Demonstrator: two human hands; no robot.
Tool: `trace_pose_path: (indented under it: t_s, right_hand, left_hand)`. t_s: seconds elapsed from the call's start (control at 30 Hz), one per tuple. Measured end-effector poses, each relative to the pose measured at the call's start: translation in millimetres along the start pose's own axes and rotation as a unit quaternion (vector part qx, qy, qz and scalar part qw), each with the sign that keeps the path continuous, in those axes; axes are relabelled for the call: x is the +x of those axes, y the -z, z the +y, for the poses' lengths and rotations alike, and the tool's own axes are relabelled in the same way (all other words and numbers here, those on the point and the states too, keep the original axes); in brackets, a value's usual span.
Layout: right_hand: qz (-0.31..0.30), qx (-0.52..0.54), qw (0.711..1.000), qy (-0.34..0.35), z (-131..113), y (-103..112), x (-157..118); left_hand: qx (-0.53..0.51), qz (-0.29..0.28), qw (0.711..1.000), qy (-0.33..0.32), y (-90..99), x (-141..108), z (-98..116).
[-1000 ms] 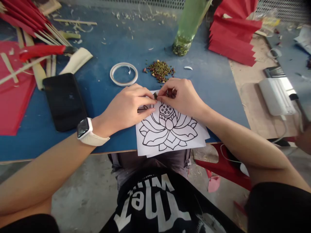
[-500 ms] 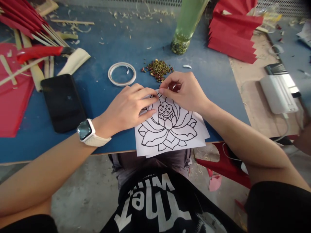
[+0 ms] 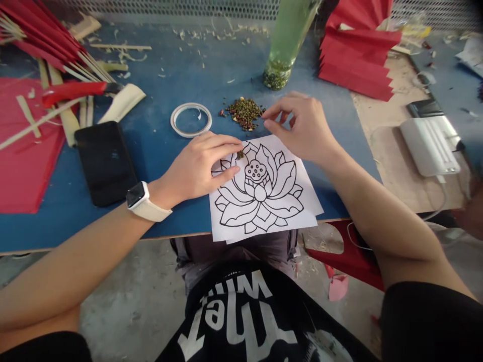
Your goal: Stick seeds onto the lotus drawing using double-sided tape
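A printed lotus drawing (image 3: pixel 264 206) on white paper lies at the table's front edge, with another sheet under it. My left hand (image 3: pixel 202 163) rests on its upper left part, fingers apart and holding nothing. Beside those fingertips a few small beans (image 3: pixel 240 155) sit on the paper. Just beyond the sheet is a pile of green and reddish beans (image 3: pixel 245 113). At the pile's right edge is my right hand (image 3: pixel 300 125), thumb and forefinger slightly apart, with nothing visible between them.
A tape roll (image 3: pixel 191 120) and a black phone (image 3: pixel 106 163) lie to the left, near a red-handled tool (image 3: pixel 75 93) and red paper (image 3: pixel 28 166). A green drink bottle (image 3: pixel 289 45) stands behind the beans. Folded red paper (image 3: pixel 354 60) and a white power bank (image 3: pixel 429 146) are right.
My right hand has moved from the top of the drawing up and right to the bean pile. A few beans beside my left fingertips are now visible.
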State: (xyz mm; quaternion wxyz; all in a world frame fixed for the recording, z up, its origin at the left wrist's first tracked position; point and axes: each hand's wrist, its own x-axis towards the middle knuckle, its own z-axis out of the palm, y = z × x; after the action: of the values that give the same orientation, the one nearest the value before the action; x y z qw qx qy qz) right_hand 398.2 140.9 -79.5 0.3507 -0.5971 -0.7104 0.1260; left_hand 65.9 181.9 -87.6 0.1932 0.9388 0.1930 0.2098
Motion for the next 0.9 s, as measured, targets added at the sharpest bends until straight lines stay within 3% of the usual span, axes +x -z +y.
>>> trace_pose_path:
  t_s: [0.13, 0.2, 0.3, 0.47, 0.7, 0.9]
  right_hand:
    - [-0.001, -0.058, 0.998, 0.017, 37, 13, 5]
    - [-0.027, -0.072, 0.997, 0.004, 43, 18, 4]
    - [-0.056, -0.089, 0.994, -0.019, 35, 21, 3]
    - [-0.043, -0.071, 0.996, -0.018, 17, 17, 3]
    - [-0.057, -0.011, 0.998, -0.022, 24, 13, 3]
    - [-0.041, -0.02, 0.999, -0.01, 24, 6, 5]
  left_hand:
    - [0.005, -0.005, 1.0, -0.006, -1.4, 0, -1]
    - [0.013, -0.01, 1.0, -0.012, -2.9, 0, -1]
    - [0.025, -0.021, 0.999, -0.003, -3.2, -1, 0]
    - [0.036, -0.025, 0.999, 0.004, -2.4, 0, 3]
    - [0.035, -0.019, 0.999, -0.005, -4.8, -1, 3]
    - [0.044, -0.023, 0.999, -0.008, -5.3, -1, 3]
